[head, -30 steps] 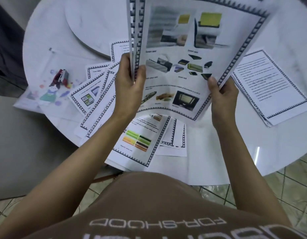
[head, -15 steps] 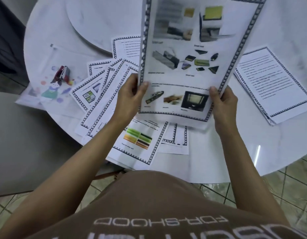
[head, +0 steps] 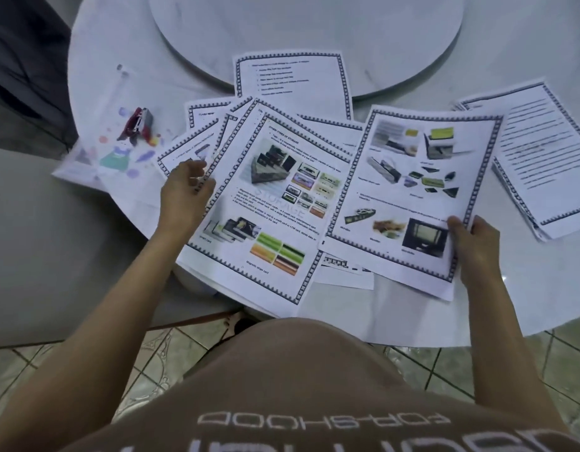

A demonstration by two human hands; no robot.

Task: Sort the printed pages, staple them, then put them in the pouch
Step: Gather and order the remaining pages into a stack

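Loosely fanned printed pages, black-patterned borders, colour pictures.

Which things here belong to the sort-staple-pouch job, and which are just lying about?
Job: page held in the right hand; loose printed pages; stack of text pages; red stapler; pouch under it.
Bystanders: round turntable; grey seat; floor tiles.

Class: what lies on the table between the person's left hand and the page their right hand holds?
Head view: the cassette-picture page lies between left hand and held page.
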